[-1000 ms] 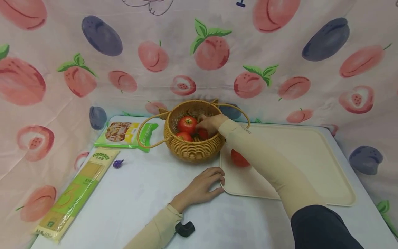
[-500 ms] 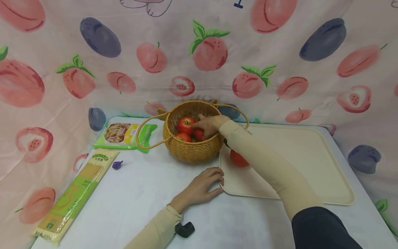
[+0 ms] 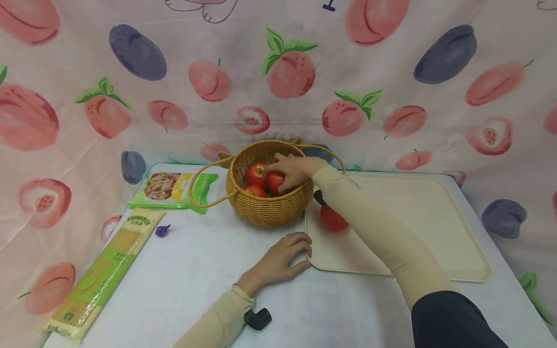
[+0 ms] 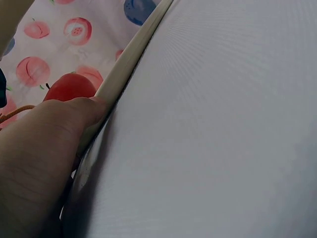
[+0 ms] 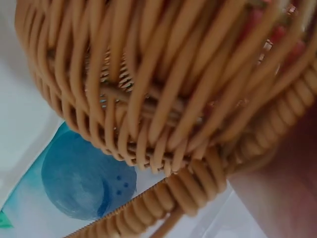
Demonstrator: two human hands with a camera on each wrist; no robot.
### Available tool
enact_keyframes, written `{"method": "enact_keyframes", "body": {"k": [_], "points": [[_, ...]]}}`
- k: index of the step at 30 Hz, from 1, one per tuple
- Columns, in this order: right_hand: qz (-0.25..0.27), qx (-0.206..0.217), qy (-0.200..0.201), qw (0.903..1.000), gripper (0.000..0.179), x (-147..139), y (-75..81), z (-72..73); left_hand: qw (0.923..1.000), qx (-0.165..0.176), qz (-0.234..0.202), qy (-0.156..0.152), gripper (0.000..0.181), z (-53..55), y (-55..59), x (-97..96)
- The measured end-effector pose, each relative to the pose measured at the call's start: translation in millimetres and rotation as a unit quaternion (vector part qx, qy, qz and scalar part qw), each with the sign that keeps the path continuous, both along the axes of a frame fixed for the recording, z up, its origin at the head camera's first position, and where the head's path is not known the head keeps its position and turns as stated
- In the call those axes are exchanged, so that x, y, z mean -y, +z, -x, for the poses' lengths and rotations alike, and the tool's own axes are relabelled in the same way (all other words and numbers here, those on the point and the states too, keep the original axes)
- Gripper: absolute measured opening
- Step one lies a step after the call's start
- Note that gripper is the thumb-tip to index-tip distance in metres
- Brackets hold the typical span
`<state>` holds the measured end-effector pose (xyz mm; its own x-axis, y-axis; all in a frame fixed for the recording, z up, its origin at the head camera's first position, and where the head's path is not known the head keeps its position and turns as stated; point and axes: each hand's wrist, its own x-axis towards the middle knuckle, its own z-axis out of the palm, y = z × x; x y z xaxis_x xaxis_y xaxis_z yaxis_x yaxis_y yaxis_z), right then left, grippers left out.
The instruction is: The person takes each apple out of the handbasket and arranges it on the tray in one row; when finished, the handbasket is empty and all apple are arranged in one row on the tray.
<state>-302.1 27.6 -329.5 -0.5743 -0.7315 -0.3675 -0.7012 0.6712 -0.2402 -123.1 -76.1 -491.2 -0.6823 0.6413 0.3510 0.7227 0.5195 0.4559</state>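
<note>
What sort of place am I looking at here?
Perhaps an indoor table staged for a demonstration, though its wider surroundings are hidden: a fruit-print cloth hangs behind it, and a basket of red fruit and a tray sit on top.

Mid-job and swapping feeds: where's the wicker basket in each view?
Head: the wicker basket sits near the picture's centre.
Left wrist: only what looks like its handle, at the left edge, about mid-height.
Right wrist: its woven wall fills most of the upper part.
Shared landmark: fruit-printed cloth, upper left in left wrist, lower left in right wrist.
</note>
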Motion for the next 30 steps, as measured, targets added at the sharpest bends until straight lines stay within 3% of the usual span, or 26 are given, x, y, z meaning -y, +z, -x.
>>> {"method": "enact_keyframes", "body": {"k": [17,30], "points": [[0.175,0.001,-0.02,0.9844,0.06,-19.7,-0.9,-9.2,0.9993,0.037,-0.005,0.004,0.016,-1.2,3.3,-0.2],[0.233,-0.014,-0.037,0.9716,0.058,-35.8,9.6,-23.2,0.999,0.044,-0.008,0.003,0.015,-1.5,3.4,-0.8]]}}
